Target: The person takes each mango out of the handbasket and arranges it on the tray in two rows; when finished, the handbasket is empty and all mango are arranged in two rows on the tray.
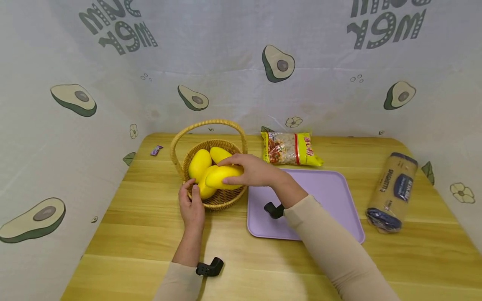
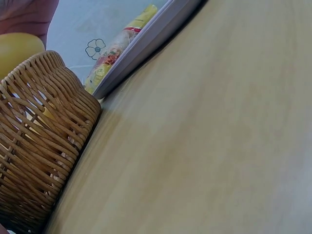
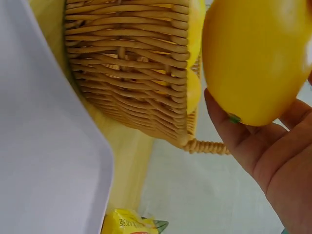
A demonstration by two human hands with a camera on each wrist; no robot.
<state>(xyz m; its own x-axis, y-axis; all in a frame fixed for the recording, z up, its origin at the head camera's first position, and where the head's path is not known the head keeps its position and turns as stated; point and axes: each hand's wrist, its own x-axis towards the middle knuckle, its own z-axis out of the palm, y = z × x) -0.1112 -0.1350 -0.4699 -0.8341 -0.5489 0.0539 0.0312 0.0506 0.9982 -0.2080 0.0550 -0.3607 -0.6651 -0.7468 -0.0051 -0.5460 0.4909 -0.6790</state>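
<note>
Basically, w/ the right hand (image 1: 253,169) just left of frame centre in the head view, its fingers and thumb curl around a yellow mango (image 1: 224,177) lying lengthwise above the near-right rim of the wicker basket (image 1: 222,200). The right wrist view shows the same grip: the fruit sits in the palm, beside the basket wall rather than inside it. Grip spans the mango's long side, prob. so it doesn't roll or slip.

The left hand (image 1: 191,205) sits at the basket's lower-left edge, fingers loosely curved against the weave; looks like it's bracing the basket so it won't shift. Can't tell whether it truly clamps the rim or only rests there; it holds nothing else.

Three other mangoes stay piled in the basket, e.g. one at upper left (image 1: 200,164), under the arched handle (image 1: 208,123).

Right of the basket lies a lilac tray (image 1: 331,188), flat on the wooden table (image 1: 132,217), close enough for a short reach. Behind the tray, upper centre, a yellow snack bag (image 1: 290,148); far right, a spaghetti pack (image 1: 393,190); a small purple wrapper (image 1: 156,149) at upper left of the table.
</note>
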